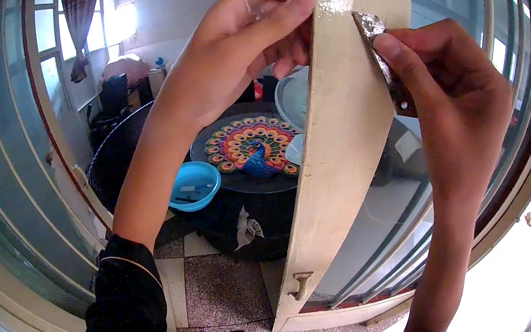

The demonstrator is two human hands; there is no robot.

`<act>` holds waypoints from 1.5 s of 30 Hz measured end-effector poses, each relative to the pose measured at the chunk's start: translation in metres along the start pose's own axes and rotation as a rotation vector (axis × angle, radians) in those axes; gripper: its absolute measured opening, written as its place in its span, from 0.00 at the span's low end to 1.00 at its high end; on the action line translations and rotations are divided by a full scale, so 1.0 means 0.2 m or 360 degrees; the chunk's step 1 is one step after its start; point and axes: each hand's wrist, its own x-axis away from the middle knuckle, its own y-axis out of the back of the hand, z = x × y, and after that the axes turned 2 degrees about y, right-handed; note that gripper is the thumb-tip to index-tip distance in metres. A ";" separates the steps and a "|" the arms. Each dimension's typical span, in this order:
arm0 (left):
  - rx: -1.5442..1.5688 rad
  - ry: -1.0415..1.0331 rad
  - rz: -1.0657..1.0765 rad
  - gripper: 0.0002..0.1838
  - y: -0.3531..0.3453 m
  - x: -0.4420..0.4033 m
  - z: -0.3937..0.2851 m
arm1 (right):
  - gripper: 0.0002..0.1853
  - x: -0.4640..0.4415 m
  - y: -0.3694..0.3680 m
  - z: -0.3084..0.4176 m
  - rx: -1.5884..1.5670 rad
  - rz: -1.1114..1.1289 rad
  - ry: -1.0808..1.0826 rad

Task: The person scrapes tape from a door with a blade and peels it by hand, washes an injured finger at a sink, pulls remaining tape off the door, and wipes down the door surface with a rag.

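A cream wooden door frame [337,142] stands upright in the middle, with a shiny patch near its top. My right hand [457,78] pinches a flat metal scraper-like blade [389,71], its tip against the frame's face below the shiny patch. On the frame's left edge rests my left hand [257,34], fingers bent and partly behind the edge. The thumb lies near the top, apart from the other fingers, and something clear and faint shows by it.
Behind the door is a round dark table with a peacock picture [258,148] and a blue basin [196,186]. A metal handle [300,285] sticks out low on the frame. Glass panels [37,132] stand at the left.
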 end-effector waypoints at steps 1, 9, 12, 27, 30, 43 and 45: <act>0.0018 -0.0011 -0.0003 0.13 0.00 0.00 0.00 | 0.04 0.01 0.00 -0.01 -0.0144 -0.0009 -0.0053; 0.0144 -0.0020 0.0003 0.13 -0.01 0.01 0.02 | 0.05 0.01 -0.03 0.05 -0.0096 -0.0124 -0.0069; 0.0179 -0.0047 0.0003 0.13 -0.02 0.02 0.02 | 0.04 0.01 -0.04 0.07 -0.0061 -0.0131 -0.0123; 0.0215 -0.0090 -0.0094 0.13 -0.05 0.03 0.04 | 0.05 0.07 -0.12 0.08 -0.0377 -0.0263 -0.0227; 0.0148 -0.0108 -0.0225 0.15 -0.07 0.04 0.03 | 0.05 0.08 -0.12 0.08 -0.0350 -0.0299 -0.0276; -0.1169 -0.0708 -0.0565 0.14 -0.19 0.03 -0.22 | 0.05 0.05 -0.07 0.07 -0.0129 -0.0239 -0.0049; -0.1157 -0.0702 -0.0515 0.16 -0.19 0.01 -0.25 | 0.06 0.05 -0.06 0.08 -0.0217 -0.0215 -0.0176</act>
